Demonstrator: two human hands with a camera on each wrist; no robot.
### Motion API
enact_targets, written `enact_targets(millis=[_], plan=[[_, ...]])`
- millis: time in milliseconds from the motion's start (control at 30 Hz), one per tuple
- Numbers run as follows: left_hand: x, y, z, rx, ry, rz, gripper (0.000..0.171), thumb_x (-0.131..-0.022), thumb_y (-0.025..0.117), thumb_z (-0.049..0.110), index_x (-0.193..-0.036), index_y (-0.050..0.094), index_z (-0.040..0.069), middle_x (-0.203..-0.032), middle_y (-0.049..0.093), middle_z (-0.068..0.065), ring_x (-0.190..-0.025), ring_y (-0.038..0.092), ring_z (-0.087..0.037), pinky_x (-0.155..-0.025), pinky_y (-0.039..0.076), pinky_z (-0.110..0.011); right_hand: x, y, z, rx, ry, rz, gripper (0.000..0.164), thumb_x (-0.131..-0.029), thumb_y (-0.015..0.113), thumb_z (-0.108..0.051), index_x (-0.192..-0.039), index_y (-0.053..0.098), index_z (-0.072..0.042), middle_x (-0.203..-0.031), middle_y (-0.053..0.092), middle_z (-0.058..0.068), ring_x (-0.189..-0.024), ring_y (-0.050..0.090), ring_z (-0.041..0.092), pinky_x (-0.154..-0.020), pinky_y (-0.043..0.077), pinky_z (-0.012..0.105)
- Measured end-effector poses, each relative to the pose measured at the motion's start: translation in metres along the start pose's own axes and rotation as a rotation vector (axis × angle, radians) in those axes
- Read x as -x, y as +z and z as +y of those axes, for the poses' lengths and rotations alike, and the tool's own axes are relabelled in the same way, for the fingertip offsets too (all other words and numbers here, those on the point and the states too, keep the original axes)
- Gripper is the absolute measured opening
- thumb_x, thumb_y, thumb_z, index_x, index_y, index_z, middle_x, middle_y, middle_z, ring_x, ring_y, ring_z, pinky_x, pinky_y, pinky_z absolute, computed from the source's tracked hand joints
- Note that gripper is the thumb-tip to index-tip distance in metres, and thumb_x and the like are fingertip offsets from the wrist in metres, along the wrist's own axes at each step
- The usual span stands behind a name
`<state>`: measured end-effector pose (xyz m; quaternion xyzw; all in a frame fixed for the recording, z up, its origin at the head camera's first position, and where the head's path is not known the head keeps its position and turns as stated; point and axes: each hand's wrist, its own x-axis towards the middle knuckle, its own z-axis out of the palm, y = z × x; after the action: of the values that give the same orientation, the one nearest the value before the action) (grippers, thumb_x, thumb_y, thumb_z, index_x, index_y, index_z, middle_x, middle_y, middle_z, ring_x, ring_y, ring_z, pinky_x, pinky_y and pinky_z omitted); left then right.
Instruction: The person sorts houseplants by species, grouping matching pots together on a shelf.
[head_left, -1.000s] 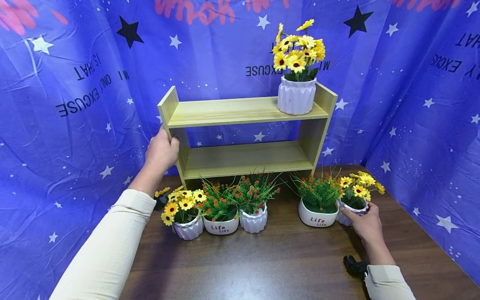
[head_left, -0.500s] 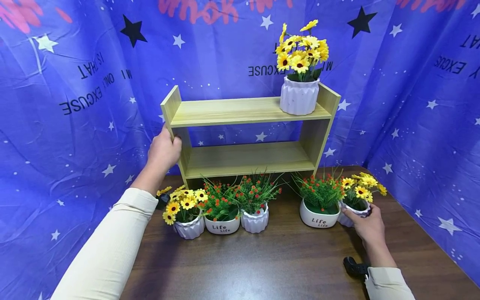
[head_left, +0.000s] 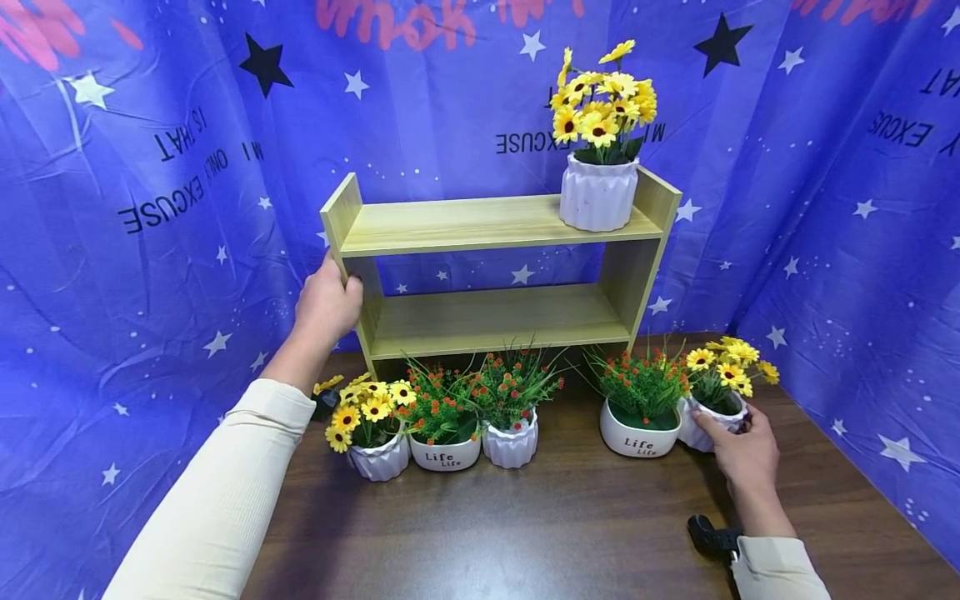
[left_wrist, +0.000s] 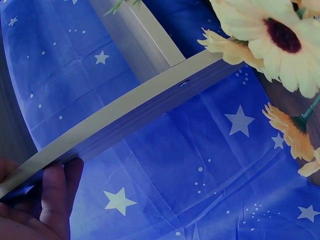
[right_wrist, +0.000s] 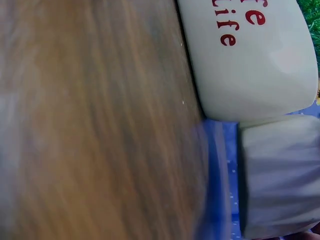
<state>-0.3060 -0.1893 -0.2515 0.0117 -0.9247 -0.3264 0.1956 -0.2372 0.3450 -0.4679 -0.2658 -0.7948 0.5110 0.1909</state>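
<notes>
A two-tier light wooden shelf (head_left: 495, 319) stands at the back of the table. My left hand (head_left: 327, 300) grips its left side panel, fingers on the outer face and thumb at the front edge; the left wrist view shows fingers round the panel (left_wrist: 117, 111). At the far right, my right hand (head_left: 747, 457) holds a fluted white flowerpot (head_left: 701, 432) of yellow daisies, thumb at its front. In the right wrist view this pot (right_wrist: 282, 180) sits close beside an oval white planter (right_wrist: 250, 65) lettered "Life"; only a little of the hand shows there.
Another daisy pot (head_left: 597, 196) stands on the shelf's top right. Along the shelf's front are a daisy pot (head_left: 380, 461), a "Life" planter (head_left: 444, 454) and a red-flowered pot (head_left: 511, 444). Blue star-printed cloth (head_left: 450, 125) hangs behind the brown table (head_left: 480, 533).
My right hand has shifted slightly to the right with the daisy pot, which leans a little more upright into view. My left hand keeps its grip on the shelf.
</notes>
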Motion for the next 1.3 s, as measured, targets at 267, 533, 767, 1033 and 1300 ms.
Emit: enact_targets(millis=[267,533,767,1033,1300], plan=[[0.0,-0.001,0.001,0.004,0.0,0.007,0.044,-0.101,0.041,0.022,-0.143,0.041,0.007,-0.126,0.06,-0.029,-0.112,0.058,-0.049,-0.087,0.044,-0.064,0.013,-0.017,-0.029,-0.034,0.0,0.08,0.092,-0.087,0.073,-0.044,-0.155,0.026,-0.004,-0.154,0.036,0.02,-0.138,0.039,0.037,-0.108,0.038,0.049],[0.001,-0.002,-0.001,0.003,-0.014,0.0,0.047,-0.101,0.041,0.02,-0.146,0.038,0.008,-0.129,0.058,-0.029,-0.114,0.057,-0.049,-0.089,0.043,-0.064,0.027,-0.031,-0.075,-0.159,-0.193,0.186,0.072,-0.083,0.08,-0.022,-0.144,0.046,-0.005,-0.13,0.059,0.011,-0.107,0.058,0.009,-0.08,0.046,0.01],[0.001,-0.002,0.001,0.011,0.0,-0.006,0.047,-0.101,0.042,0.019,-0.146,0.037,0.009,-0.13,0.057,-0.028,-0.116,0.056,-0.048,-0.09,0.043,-0.064,0.044,-0.038,-0.133,-0.269,-0.385,0.236,0.062,-0.078,0.082,-0.008,-0.135,0.057,-0.005,-0.108,0.065,-0.005,-0.095,0.061,0.004,-0.075,0.045,0.011],[0.001,-0.005,0.001,0.015,0.006,-0.021,0.047,-0.101,0.041,0.018,-0.147,0.035,0.008,-0.129,0.057,-0.029,-0.115,0.056,-0.048,-0.091,0.043,-0.063,0.057,-0.031,-0.205,-0.481,-0.54,0.122,0.056,-0.074,0.082,0.003,-0.127,0.063,-0.005,-0.099,0.07,-0.004,-0.093,0.065,0.011,-0.071,0.05,0.013],[0.001,-0.004,0.001,0.042,0.007,-0.036,0.048,-0.1,0.041,0.016,-0.147,0.034,0.007,-0.128,0.057,-0.03,-0.113,0.058,-0.048,-0.092,0.044,-0.062,0.076,-0.01,-0.273,-0.542,-0.687,0.0,0.052,-0.073,0.084,-0.001,-0.122,0.065,-0.006,-0.101,0.072,0.002,-0.092,0.066,0.016,-0.069,0.052,0.017]])
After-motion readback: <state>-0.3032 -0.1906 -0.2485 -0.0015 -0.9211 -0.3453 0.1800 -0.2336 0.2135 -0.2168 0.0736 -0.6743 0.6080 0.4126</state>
